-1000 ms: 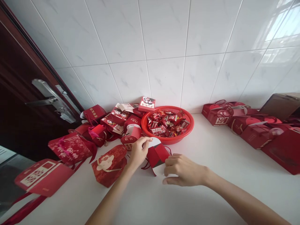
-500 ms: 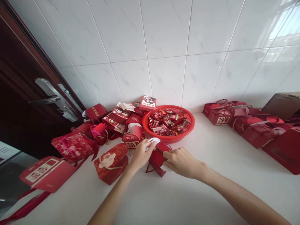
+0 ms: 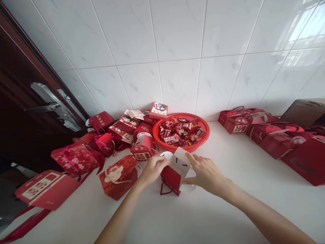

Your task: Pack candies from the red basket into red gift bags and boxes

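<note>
A small red gift box [image 3: 171, 177] with a white inside stands on the white table in front of the candy basket, its top open and a red cord at its lower left. My left hand [image 3: 153, 169] pinches the box's round white flap at its left side. My right hand [image 3: 207, 173] is at the right side, thumb and fingers around the raised white-sided panel. Behind the box, a red plastic basket [image 3: 181, 148] holds many wrapped candies [image 3: 177, 131].
Several red gift boxes [image 3: 119, 176] spread over the left of the table [image 3: 203, 217]. More red boxes [image 3: 276, 144] line the right side, with a brown box [image 3: 302, 112] behind. A tiled wall [image 3: 177, 81] rises at the back; a dark door [image 3: 27, 128] is at the left.
The small box's top has been opened, showing its white inside. My right hand's fingers have spread from their closed grip and moved slightly right. The view has shifted slightly.
</note>
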### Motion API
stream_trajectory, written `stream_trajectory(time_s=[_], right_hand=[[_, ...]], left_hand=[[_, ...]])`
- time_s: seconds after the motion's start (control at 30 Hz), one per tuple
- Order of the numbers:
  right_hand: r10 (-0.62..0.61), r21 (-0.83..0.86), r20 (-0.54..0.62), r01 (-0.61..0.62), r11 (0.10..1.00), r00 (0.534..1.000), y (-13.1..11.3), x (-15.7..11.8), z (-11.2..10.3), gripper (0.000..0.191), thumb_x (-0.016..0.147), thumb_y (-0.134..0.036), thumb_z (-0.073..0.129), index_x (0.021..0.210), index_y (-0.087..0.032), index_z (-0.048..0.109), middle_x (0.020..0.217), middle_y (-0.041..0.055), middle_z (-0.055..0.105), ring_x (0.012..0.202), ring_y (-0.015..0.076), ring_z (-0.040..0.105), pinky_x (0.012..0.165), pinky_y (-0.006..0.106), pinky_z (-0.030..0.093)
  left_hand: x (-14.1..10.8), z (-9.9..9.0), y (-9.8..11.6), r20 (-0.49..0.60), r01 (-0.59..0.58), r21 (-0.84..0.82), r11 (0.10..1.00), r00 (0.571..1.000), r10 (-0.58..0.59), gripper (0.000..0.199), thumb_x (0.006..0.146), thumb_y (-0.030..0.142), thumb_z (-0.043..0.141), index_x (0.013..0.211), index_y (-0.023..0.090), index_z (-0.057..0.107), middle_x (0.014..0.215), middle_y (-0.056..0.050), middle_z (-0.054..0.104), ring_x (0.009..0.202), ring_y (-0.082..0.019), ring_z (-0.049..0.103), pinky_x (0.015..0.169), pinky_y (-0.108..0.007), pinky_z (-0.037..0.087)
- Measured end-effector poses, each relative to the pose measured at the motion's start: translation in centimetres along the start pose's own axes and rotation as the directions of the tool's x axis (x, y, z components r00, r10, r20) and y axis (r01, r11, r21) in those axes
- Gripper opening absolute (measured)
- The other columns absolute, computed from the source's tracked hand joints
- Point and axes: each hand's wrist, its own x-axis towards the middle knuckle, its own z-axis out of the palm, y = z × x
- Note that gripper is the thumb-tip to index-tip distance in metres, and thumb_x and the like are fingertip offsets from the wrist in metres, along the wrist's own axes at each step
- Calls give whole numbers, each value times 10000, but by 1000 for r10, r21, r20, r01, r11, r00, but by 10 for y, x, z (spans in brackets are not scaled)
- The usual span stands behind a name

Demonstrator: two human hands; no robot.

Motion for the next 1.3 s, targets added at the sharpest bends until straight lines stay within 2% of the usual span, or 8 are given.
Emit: stream_trajectory(time_s=[0.1, 0.2, 0.37, 0.53, 0.73, 1.07, 1.2, 1.3], right_hand=[[83, 45, 119, -88, 995, 989, 1, -3, -5, 592, 768, -452, 819, 1190, -188, 498, 926, 83, 708, 775, 274, 680, 581, 284, 310], [107, 72, 177, -122, 990, 978, 5, -6, -6, 644, 771, -502, 801, 1239, -185, 494, 832, 56, 705, 748, 273, 673, 567, 275, 279], [72, 187, 224, -115, 976, 972, 16, -8, 0, 677, 809, -534, 747, 1327, -184, 486, 840, 62, 717, 772, 267, 665, 592, 278, 301], [93, 232, 198, -138, 963, 976, 24, -6, 0, 691, 852, -500, 702, 1413, -205, 427, 806, 40, 699, 728, 243, 650, 613, 281, 331], [160, 226, 198, -204, 953, 967, 25, -6, 0, 541, 902, -484, 625, 1351, -227, 468, 772, 17, 671, 709, 227, 629, 608, 274, 315], [161, 225, 78, -175, 958, 984, 35, -1, -22, 403, 902, -417, 653, 1248, -213, 620, 751, 33, 711, 657, 194, 618, 589, 272, 331], [151, 329, -67, -122, 936, 986, 49, 16, -43, 283, 894, -436, 628, 1035, -205, 707, 651, 6, 647, 571, 150, 552, 551, 264, 340], [132, 440, -190, -35, 897, 973, 62, 42, -51, 252, 875, -423, 615, 891, -196, 724, 581, -9, 583, 538, 133, 506, 525, 259, 328]], left_hand=[[-8, -17, 3, 140, 40, -114, 993, 990, -23, 217, 799, 373, 613, 849, 235, 771, 967, -32, 774, 1050, -286, 682, 1000, -395, 508], [-18, -32, -4, 315, 73, -200, 977, 949, -7, 579, 731, 357, 747, 1301, 284, 677, 1438, -60, 615, 1370, -325, 520, 1120, -435, 437], [-27, -35, -26, 449, 105, -186, 977, 893, -11, 954, 703, 429, 853, 1538, 309, 409, 1662, -78, 294, 1514, -321, 314, 1208, -483, 333], [-20, -19, -39, 336, 110, -183, 977, 941, -43, 927, 706, 489, 849, 1516, 295, 442, 1644, -94, 338, 1503, -332, 337, 1214, -511, 324], [4, -9, -48, 249, 15, -214, 977, 968, 40, 830, 747, 468, 818, 1482, 270, 487, 1606, -102, 413, 1449, -325, 427, 1199, -486, 356], [10, -38, -19, 333, 10, -14, 1000, 943, -5, 686, 757, 481, 802, 1390, 308, 604, 1498, -65, 561, 1307, -315, 589, 1095, -437, 490], [15, -48, -2, 214, -64, 100, 993, 976, 41, 479, 860, 490, 691, 1292, 286, 679, 1335, -55, 691, 1181, -267, 673, 1006, -373, 554], [28, -42, 5, 13, -140, 130, 981, 990, 140, 368, 912, 474, 609, 1157, 226, 730, 1170, -72, 757, 1017, -235, 727, 876, -331, 601]])
